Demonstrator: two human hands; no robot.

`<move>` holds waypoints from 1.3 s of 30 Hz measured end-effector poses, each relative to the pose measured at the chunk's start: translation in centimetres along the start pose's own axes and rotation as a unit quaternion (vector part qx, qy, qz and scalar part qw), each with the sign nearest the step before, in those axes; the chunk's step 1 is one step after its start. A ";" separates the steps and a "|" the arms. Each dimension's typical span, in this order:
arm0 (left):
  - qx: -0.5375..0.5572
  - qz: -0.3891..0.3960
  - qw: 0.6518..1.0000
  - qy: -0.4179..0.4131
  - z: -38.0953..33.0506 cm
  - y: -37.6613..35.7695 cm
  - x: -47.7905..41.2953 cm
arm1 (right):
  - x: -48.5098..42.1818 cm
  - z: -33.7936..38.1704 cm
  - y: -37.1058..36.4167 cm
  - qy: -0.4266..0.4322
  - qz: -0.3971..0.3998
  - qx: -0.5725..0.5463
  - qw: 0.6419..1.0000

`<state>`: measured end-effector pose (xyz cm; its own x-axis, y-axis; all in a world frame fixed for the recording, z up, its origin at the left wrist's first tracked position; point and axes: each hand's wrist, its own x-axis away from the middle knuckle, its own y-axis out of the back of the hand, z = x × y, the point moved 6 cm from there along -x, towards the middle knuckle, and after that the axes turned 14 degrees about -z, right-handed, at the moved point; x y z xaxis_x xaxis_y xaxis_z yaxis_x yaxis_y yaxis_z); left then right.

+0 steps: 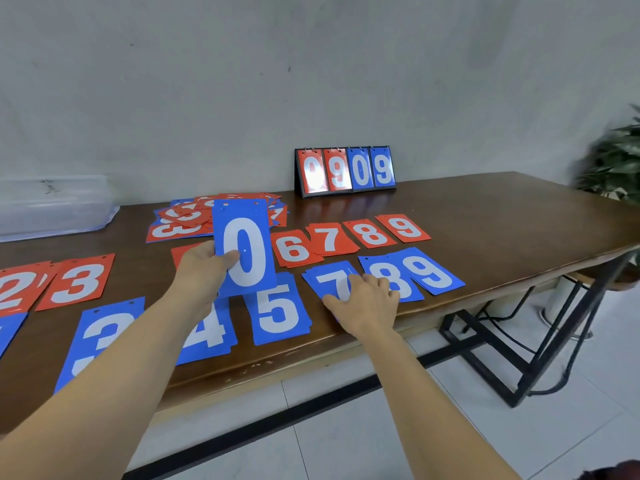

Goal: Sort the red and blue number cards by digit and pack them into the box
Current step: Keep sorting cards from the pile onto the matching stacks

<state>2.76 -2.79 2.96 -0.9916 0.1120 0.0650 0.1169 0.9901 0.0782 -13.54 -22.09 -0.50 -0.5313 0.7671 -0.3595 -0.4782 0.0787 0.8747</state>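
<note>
Hands of a person reach over a brown desk [502, 216] covered with number cards. The left hand [201, 268] holds a blue 0 card [246, 233] upright above the desk, fingers behind it and thumb pressed on its front. The right hand [367, 303] rests on a blue 7 card [329, 277], its lightly bent fingers lying on top.

A red row shows red 2 [14, 289], red 3 [78, 282], red 6 [294, 249], red 7 [330, 239], red 8 [372, 233] and red 9 [405, 227]. Nearer the desk edge lie blue 3 [107, 334], blue 4 [207, 334], blue 5 [278, 310], blue 8 [381, 266] and blue 9 [431, 271]. A mixed pile [187, 220] sits behind the raised card. A clear plastic box [52, 206] stands at the far left, and a flip scoreboard [346, 171] reading 0909 stands against the wall.
</note>
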 end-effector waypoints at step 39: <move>-0.015 -0.103 0.995 -0.002 1.3 17.1 -1.4 | 3.5 24.0 -0.3 0.104 0.225 -0.460 0.853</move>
<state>6.09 14.07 2.87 -0.9949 -0.0924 0.0407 -0.0870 0.9892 0.1181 1.53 -4.12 5.78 -0.8724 0.4510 -0.1881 -0.4887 -0.7998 0.3487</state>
